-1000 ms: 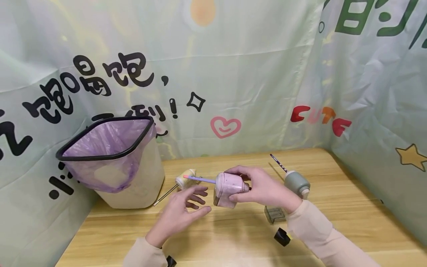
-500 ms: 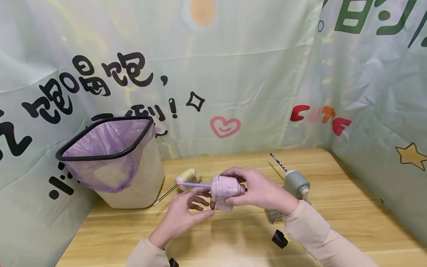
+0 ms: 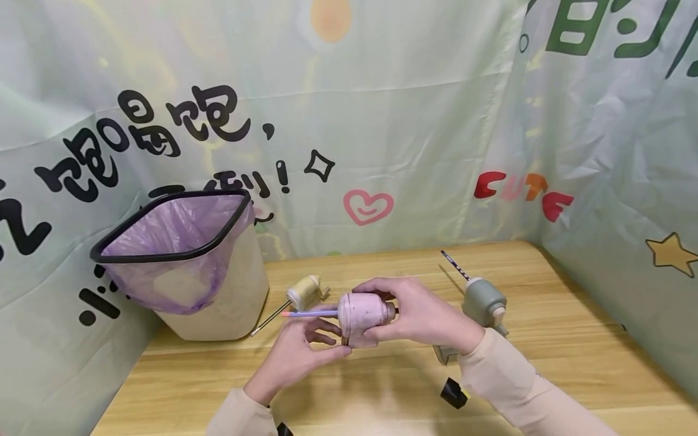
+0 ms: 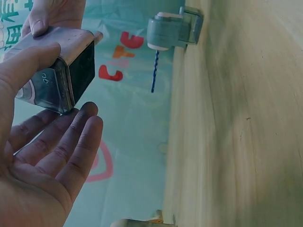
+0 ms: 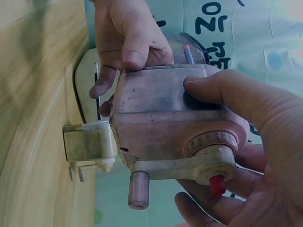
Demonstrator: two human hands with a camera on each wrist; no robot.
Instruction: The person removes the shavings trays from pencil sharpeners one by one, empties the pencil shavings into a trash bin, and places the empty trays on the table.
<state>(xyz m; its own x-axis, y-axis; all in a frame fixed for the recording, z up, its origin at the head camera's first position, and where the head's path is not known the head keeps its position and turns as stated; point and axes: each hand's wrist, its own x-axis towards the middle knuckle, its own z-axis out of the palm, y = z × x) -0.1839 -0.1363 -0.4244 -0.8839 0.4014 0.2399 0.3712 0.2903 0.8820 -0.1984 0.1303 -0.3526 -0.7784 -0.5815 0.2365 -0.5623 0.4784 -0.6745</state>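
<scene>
My right hand [image 3: 417,309] holds a pink crank pencil sharpener [image 3: 360,315] above the table, thumb on one side and fingers around the other. A purple pencil [image 3: 311,313] with a pink end sticks out of its left side. In the right wrist view the crank handle [image 5: 139,189] faces the camera, with a red tip [image 5: 217,184] at its hub. My left hand [image 3: 300,348] is at the sharpener's lower left, its thumb touching the edge and its fingers loosely extended. In the left wrist view those fingertips [image 4: 87,111] lie right at the sharpener's corner.
A yellow sharpener [image 3: 304,292] with a pencil stands beside a bin [image 3: 245,284] lined with a purple bag. At right is a grey sharpener [image 3: 484,301] with a dark pencil; my right forearm partly covers its lower part. Printed cloth [image 3: 414,139] walls the table.
My right hand has brought the pink sharpener left and slightly down, toward my left hand. My left thumb, apart from it a second ago, now touches its lower edge.
</scene>
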